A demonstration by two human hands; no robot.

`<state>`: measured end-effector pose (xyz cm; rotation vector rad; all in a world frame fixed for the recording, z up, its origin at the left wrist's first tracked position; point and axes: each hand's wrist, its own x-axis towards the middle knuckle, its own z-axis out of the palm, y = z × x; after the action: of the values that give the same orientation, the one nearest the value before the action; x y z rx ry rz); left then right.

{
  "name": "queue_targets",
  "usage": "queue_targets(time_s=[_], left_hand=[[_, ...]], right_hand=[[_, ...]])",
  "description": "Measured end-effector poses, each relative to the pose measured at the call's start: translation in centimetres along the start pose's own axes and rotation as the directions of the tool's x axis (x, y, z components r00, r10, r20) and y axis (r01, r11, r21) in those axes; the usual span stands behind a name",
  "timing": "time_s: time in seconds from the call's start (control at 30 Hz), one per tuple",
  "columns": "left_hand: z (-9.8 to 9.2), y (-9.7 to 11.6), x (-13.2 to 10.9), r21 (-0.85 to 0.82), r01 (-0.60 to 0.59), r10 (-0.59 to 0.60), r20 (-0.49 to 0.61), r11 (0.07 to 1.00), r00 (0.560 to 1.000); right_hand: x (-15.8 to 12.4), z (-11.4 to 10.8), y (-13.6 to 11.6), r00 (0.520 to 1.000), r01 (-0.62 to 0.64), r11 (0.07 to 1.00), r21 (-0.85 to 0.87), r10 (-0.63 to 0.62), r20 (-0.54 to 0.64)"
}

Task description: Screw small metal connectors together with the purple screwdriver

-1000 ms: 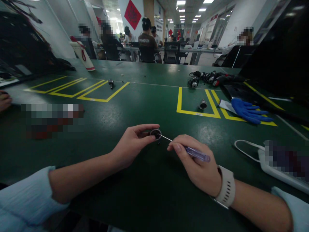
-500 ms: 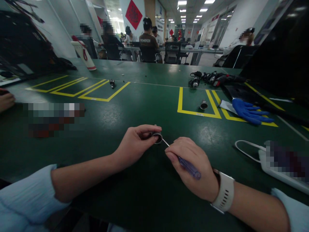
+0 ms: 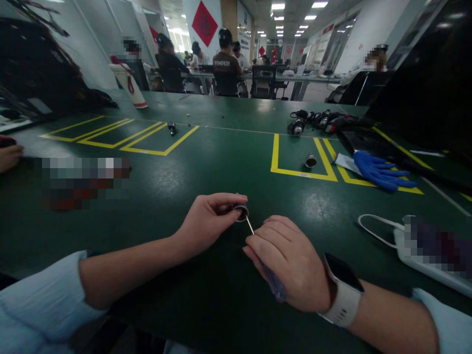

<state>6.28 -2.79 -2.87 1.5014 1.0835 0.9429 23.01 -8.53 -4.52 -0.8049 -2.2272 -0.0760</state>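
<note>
Near the middle of the green table [image 3: 162,196], my left hand [image 3: 208,219] pinches a small round metal part [image 3: 242,212] between thumb and fingers, its hollow side facing me. My right hand [image 3: 289,260] is wrapped round a screwdriver [image 3: 273,282] with a translucent purple handle. The thin metal shaft points up and left, and its tip meets the rim or the inside of the round part; exactly where is too small to tell. Another cup-shaped metal part [image 3: 310,160] lies inside a yellow-taped area beyond my right hand.
A blue glove [image 3: 381,170] and dark tools with cables [image 3: 324,120] lie at the right. A small metal piece [image 3: 171,128] is by the left yellow tape. A white bottle [image 3: 129,83] stands far left. Another person's hand [image 3: 10,156] is at the left edge.
My right hand has turned and shifted slightly down, bringing the watch face into view. The screwdriver now stands at a steeper angle. My left hand and the round part have hardly moved.
</note>
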Motion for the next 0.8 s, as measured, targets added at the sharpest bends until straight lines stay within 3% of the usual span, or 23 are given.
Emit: queue_targets(time_s=[0.2,0.43,0.6,0.8], left_hand=[[-0.07,0.21,0.05,-0.003,0.013,-0.013,0.005,1.000,1.000],[0.00,-0.01,0.18,0.011,-0.017,0.017,-0.004,1.000,1.000],[-0.03,-0.02,0.04,0.053,-0.037,0.037,-0.001,0.998,0.999],[-0.01,0.08,0.08,0.070,-0.001,0.001,0.000,0.998,1.000]], right_hand=[[-0.15,-0.13,0.17,0.993,-0.093,0.985,0.146,0.103,-0.062],[-0.07,-0.08,0.03,1.000,-0.007,0.999,0.039,0.009,-0.028],[-0.07,-0.12,0.02,1.000,-0.011,1.000,0.015,0.011,0.010],[-0.05,-0.29,-0.03,1.000,-0.008,0.999,0.046,0.009,-0.026]])
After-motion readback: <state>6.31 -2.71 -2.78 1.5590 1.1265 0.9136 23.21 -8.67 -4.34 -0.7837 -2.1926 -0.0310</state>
